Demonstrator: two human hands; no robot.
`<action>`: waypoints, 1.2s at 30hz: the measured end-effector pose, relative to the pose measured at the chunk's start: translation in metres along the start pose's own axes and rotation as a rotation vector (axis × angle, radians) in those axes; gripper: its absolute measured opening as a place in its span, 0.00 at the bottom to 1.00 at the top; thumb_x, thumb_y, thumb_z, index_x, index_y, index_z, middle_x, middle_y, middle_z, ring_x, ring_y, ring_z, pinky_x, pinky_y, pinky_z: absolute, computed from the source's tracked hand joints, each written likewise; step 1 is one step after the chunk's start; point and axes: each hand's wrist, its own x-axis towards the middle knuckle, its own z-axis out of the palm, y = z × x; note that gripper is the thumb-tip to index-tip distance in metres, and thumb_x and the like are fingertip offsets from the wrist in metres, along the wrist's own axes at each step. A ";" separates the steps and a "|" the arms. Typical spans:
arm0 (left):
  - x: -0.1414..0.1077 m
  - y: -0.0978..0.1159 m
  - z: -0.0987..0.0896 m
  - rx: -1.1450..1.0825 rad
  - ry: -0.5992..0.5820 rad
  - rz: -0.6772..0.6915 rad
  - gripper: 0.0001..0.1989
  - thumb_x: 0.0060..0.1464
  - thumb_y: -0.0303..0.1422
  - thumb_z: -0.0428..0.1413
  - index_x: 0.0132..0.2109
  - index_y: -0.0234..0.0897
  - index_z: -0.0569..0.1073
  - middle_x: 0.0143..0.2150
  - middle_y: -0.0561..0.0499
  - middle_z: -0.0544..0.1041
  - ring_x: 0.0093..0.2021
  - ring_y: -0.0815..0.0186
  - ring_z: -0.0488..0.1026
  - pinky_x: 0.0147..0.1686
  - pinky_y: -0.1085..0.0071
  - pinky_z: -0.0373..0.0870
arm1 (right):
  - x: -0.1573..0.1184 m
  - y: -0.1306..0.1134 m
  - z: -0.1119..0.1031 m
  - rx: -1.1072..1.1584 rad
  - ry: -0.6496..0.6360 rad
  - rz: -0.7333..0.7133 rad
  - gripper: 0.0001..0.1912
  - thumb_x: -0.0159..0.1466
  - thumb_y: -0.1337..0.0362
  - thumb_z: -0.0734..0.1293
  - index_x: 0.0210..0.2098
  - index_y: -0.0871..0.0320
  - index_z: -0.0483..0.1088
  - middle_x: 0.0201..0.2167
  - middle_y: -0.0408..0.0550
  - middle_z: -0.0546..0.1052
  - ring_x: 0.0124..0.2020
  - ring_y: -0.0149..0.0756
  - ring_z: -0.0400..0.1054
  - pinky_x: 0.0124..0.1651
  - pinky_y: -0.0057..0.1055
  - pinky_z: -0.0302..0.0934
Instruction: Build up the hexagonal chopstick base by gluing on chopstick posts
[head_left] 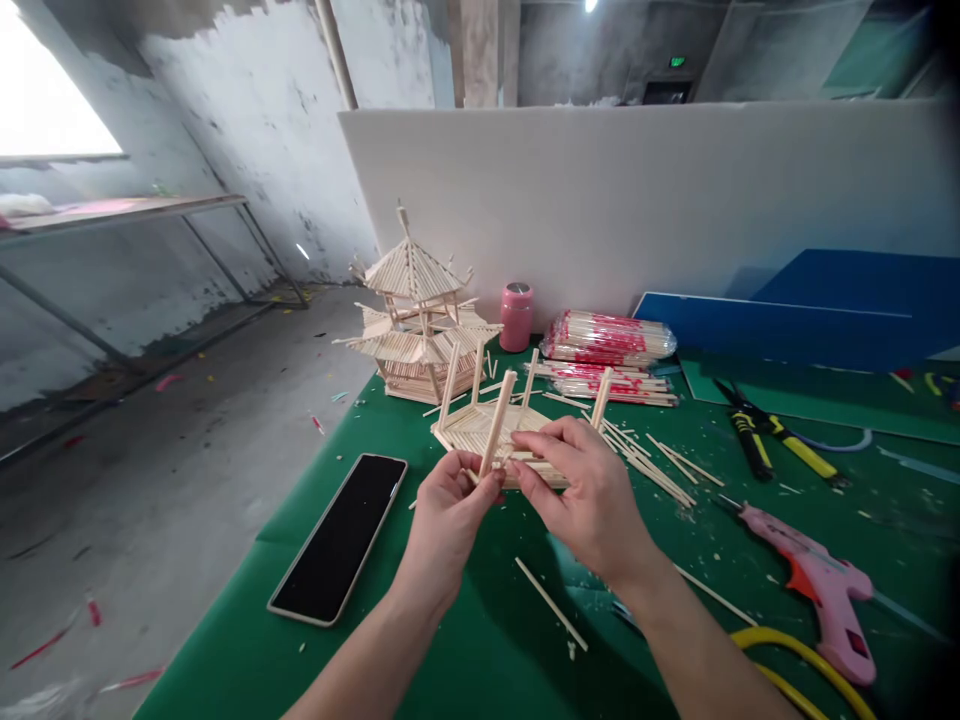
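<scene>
A hexagonal base made of pale wooden sticks lies in front of me, with several upright posts of bundled sticks around its rim. My left hand is closed around the foot of the nearest post, thumb and fingers pinching it at the base's edge. Beside it, my right hand has its thumb and forefinger close together at the near rim, by the same post; what lies between those fingertips is too small to make out. Behind the base stands a tiered stick pagoda with a pointed roof.
Left lies a phone. Behind are a pink jar and plastic-wrapped stick bundles. At right, loose sticks, pliers, a pink glue gun and a yellow cable lie on the green tabletop.
</scene>
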 end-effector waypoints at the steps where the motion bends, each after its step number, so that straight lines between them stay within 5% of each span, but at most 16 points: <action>1: 0.000 0.000 0.000 -0.003 -0.004 -0.001 0.10 0.45 0.35 0.59 0.30 0.35 0.66 0.23 0.56 0.71 0.26 0.72 0.67 0.30 0.76 0.62 | 0.000 0.000 0.000 -0.002 0.000 0.001 0.12 0.59 0.65 0.62 0.41 0.59 0.71 0.32 0.49 0.72 0.36 0.36 0.65 0.39 0.34 0.62; 36: -0.003 -0.001 0.000 -0.045 0.023 -0.050 0.12 0.42 0.37 0.60 0.28 0.35 0.66 0.24 0.55 0.70 0.25 0.71 0.67 0.27 0.76 0.62 | -0.001 0.000 0.002 -0.013 -0.019 0.013 0.10 0.59 0.65 0.63 0.38 0.56 0.73 0.29 0.48 0.72 0.33 0.36 0.66 0.34 0.33 0.63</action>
